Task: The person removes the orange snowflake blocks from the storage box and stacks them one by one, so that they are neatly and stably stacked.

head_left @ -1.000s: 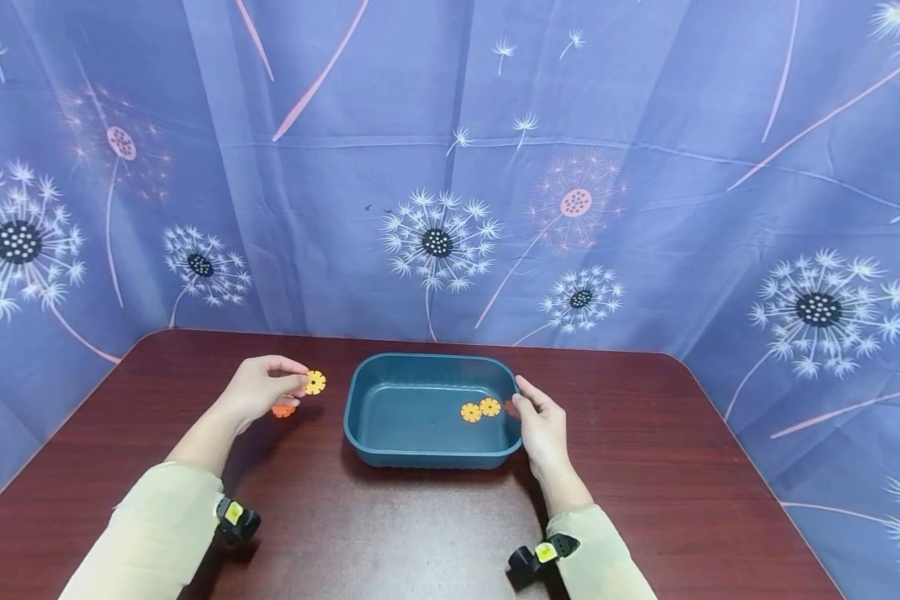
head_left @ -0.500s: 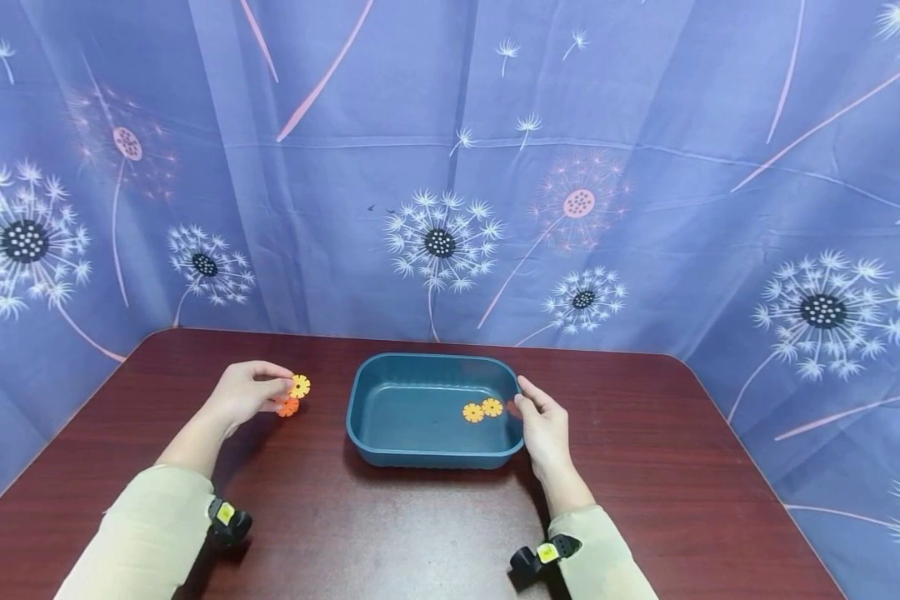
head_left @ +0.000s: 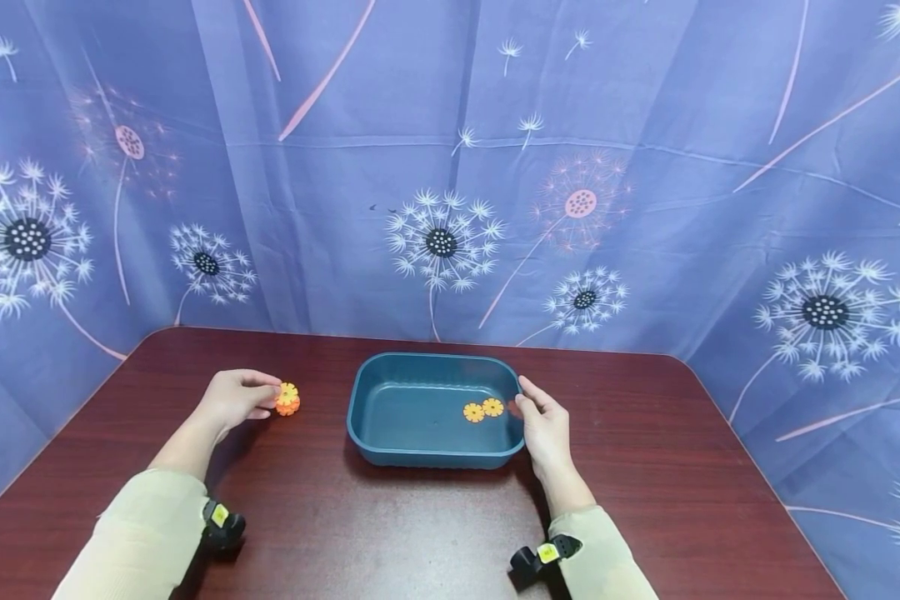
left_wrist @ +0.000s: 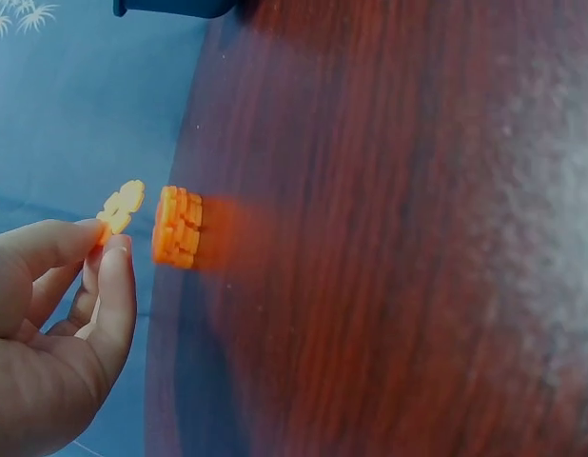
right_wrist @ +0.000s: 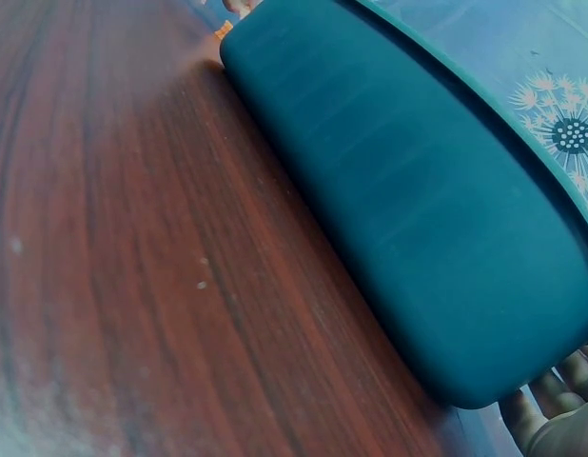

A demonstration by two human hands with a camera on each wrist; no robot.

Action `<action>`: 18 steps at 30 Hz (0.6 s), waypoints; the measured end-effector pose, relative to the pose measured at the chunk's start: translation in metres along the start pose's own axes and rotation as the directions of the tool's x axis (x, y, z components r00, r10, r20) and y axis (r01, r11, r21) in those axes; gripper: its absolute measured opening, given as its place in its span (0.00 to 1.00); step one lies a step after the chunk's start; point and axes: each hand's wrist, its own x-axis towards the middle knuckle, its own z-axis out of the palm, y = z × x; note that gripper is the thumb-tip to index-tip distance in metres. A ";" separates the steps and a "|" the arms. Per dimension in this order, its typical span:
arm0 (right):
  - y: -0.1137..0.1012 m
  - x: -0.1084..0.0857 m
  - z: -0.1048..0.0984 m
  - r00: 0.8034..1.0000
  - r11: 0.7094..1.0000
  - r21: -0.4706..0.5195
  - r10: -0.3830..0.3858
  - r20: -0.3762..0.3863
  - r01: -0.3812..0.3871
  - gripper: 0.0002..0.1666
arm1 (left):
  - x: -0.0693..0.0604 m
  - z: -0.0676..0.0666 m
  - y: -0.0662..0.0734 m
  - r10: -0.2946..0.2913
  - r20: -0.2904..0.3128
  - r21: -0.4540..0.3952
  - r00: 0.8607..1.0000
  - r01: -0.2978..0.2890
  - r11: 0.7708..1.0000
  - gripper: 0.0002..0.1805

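My left hand (head_left: 236, 398) pinches a yellow notched disc (head_left: 288, 393) between thumb and fingers. Just under that disc, a short stack of orange notched discs (left_wrist: 180, 228) stands on the table. In the left wrist view a small gap separates the held disc (left_wrist: 123, 205) from the stack. With its thumb at the rim, my right hand (head_left: 546, 427) holds the right end of a teal plastic bin (head_left: 435, 457). Two yellow notched discs (head_left: 473, 412) lie inside, toward that end. A dim reddish shape (head_left: 514, 408) beside the right thumb is unclear.
The dark red wooden table (head_left: 420, 533) carries the bin near its back edge. Behind it hangs a blue curtain (head_left: 345, 208) with a dandelion print. Wrist cameras sit on both forearms, the left one (head_left: 225, 527) low over the table.
The left hand has moved left and slightly down with the yellow disc, from beside the orange stack to just over it. The right hand and bin stay nearly where they were.
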 end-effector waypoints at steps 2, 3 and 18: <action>0.000 0.000 0.000 1.000 1.000 0.001 0.002 0.000 -0.002 0.24 | 0.000 0.000 -0.002 -0.010 -0.004 0.001 1.000 0.010 1.000 0.19; 0.000 0.001 0.000 1.000 1.000 0.002 0.002 0.000 -0.002 0.24 | 0.000 -0.001 -0.003 -0.013 -0.006 0.002 1.000 0.013 1.000 0.19; -0.002 -0.002 0.000 1.000 1.000 -0.013 0.010 -0.006 -0.010 0.24 | -0.001 0.005 -0.010 -0.061 -0.020 -0.028 0.998 0.061 0.998 0.18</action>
